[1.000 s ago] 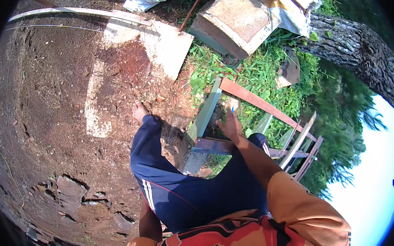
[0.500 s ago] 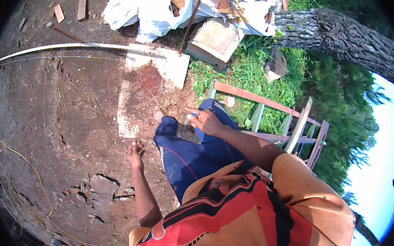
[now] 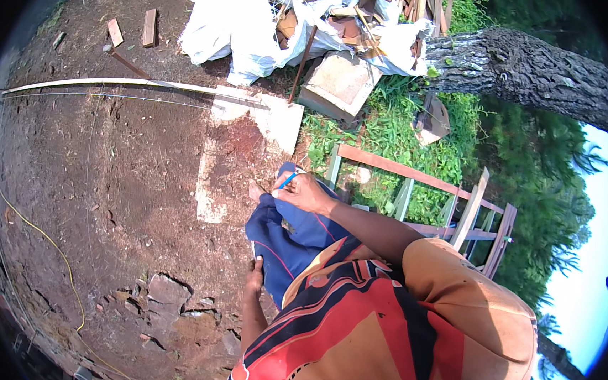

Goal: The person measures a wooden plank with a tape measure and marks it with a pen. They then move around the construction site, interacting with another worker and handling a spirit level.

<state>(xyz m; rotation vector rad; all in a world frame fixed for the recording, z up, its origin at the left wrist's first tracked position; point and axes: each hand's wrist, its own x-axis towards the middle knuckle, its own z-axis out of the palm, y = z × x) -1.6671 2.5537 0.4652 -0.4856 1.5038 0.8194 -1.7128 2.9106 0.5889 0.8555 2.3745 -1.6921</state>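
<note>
My right hand is closed around a slim blue pen, held over my bent leg in dark blue trousers. Its fingers are pinched together on the pen. Beside the outer side of my thigh hangs my left hand, its fingers loosely stretched along the trouser cloth, with nothing seen in it. A bare foot shows beyond the knee, next to a pale, dirt-stained board or slab on the ground.
A long pale strip and a thin string lie across the soil to the slab. White sacks of wood scraps and a concrete block stand beyond. Right are a wooden frame and tree trunk; left, a yellow cord.
My left hand has drawn back from over the soil to beside my thigh. The right hand has shifted slightly left and turned, so the blue pen shows more. The view has tilted a little.
</note>
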